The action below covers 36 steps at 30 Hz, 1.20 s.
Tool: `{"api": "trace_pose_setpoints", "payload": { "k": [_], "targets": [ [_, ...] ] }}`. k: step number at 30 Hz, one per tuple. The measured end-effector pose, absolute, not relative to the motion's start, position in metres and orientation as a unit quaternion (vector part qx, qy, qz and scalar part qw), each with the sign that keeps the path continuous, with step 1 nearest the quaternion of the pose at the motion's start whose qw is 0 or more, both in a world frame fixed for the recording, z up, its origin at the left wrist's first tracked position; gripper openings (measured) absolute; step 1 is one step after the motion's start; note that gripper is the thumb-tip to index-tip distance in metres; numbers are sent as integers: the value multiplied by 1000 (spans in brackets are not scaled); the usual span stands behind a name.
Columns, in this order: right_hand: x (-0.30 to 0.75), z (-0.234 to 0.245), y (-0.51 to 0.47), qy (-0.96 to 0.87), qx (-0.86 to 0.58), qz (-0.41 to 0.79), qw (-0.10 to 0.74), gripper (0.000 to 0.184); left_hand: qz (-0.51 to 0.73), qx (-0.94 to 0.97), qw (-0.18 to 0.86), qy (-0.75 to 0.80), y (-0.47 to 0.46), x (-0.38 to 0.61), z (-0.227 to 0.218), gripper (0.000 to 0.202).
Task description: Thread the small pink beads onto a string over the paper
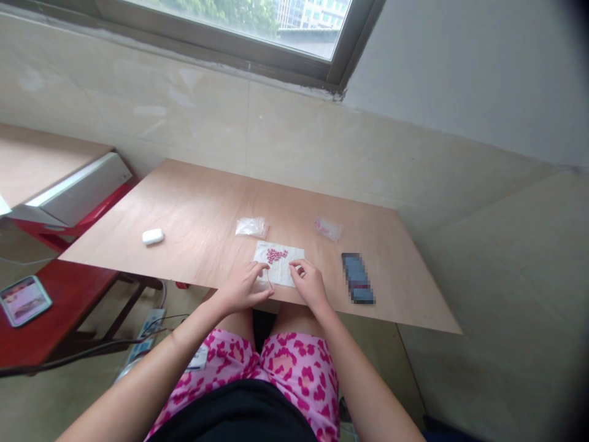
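Note:
A thin red cord (pixel 269 278) runs between the index finger and thumb of my left hand (pixel 243 286), which holds it at the table's near edge. My right hand (pixel 309 282) is closed in a pinch over the right side of a white sheet (pixel 288 278); whatever sits between its fingertips is too small to make out. Small pink-red beads (pixel 276 255) lie in a loose cluster on the sheet, just beyond both hands. Behind the sheet rests a clear plastic bag with whitish contents (pixel 251 227). Another clear bag with some pink in it (pixel 328 229) lies farther right.
On the wooden table (pixel 197 202) are a dark phone with a blurred screen (pixel 358 278) at right and a small white case (pixel 153 237) at left. A second phone (pixel 25 301) lies on a red bench (pixel 69 307). Cables and a power strip (pixel 150 331) are below.

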State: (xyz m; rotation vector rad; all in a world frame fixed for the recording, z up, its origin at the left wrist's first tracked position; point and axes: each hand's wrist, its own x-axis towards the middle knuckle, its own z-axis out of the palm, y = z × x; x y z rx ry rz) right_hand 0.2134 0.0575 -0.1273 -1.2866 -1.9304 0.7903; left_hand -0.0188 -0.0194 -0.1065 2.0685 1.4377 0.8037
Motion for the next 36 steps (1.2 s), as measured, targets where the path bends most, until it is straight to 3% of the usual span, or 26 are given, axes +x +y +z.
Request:
{"api": "trace_pose_setpoints", "payload": {
  "k": [10, 20, 25, 30, 36],
  "targets": [
    [188, -140, 90, -805, -513, 174, 241, 18, 291, 757, 214, 545, -10, -27, -116, 48],
    [193, -149, 85, -797, -532, 162, 236, 16, 288, 747, 216, 559, -6, -26, -122, 49],
    [193, -145, 89, -776, -533, 205, 265, 13, 303, 738, 223, 560, -6, -26, -124, 50],
    [179, -127, 75, -656, -535, 378, 374, 25, 319, 729, 214, 567, -4, -26, -130, 52],
    [166, -112, 57, -704, -450, 420, 354, 23, 334, 724, 216, 563, -4, -27, -130, 49]
  ]
}}
